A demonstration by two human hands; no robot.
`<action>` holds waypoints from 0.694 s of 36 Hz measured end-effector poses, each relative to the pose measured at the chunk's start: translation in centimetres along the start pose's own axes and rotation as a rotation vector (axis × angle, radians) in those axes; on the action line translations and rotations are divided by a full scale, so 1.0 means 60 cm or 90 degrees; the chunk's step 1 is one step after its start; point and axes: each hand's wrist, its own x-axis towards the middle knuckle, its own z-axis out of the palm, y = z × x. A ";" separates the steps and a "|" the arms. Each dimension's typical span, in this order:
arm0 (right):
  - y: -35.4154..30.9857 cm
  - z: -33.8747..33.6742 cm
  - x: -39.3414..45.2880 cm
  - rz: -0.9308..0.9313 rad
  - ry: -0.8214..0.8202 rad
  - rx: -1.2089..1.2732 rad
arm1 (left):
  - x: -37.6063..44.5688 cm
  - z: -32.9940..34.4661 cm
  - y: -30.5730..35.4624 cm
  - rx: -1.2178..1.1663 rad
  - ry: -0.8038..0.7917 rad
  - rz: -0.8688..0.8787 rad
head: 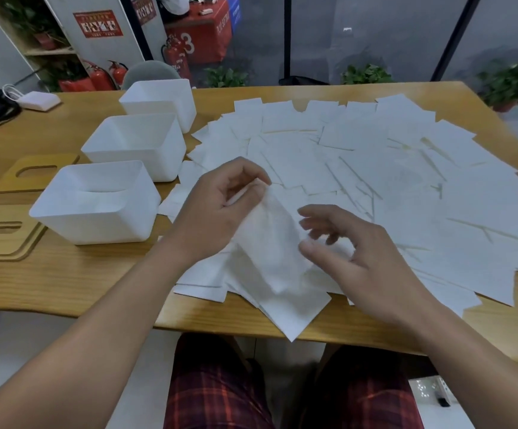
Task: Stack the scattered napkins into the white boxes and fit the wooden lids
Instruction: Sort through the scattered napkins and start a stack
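The nearest white box (95,201) stood at the left of the wooden table (65,274), and I took my bearings from it. Just right of that box the person's left hand (217,209) pinched the top edge of a napkin (270,252) between thumb and curled fingertips, lifting it so that it hung down toward the table edge. Further right of the box, the right hand (349,252) hovered beside the napkin with its fingers loosely spread and grasping nothing. A thin layer of napkins seemed to lie inside the box. Beyond the hands, well to the right of the box, the scattered napkins (375,181) covered most of the tabletop. Behind the box stood a second white box (137,144) and a third white box (158,100) in a row. Two wooden lids (0,233) lay flat just left of the box, another lid (34,173) behind them.
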 end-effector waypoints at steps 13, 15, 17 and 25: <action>0.062 -0.035 0.005 0.122 0.169 0.045 | -0.033 0.070 -0.019 -0.034 0.022 -0.151; 0.074 -0.034 0.006 0.123 0.168 0.017 | -0.033 0.072 -0.024 -0.005 0.024 -0.149; 0.082 -0.029 0.007 0.121 0.167 -0.012 | -0.031 0.072 -0.029 0.028 0.020 -0.154; 0.080 -0.019 0.005 0.094 0.176 -0.094 | -0.026 0.076 -0.037 0.105 0.002 -0.153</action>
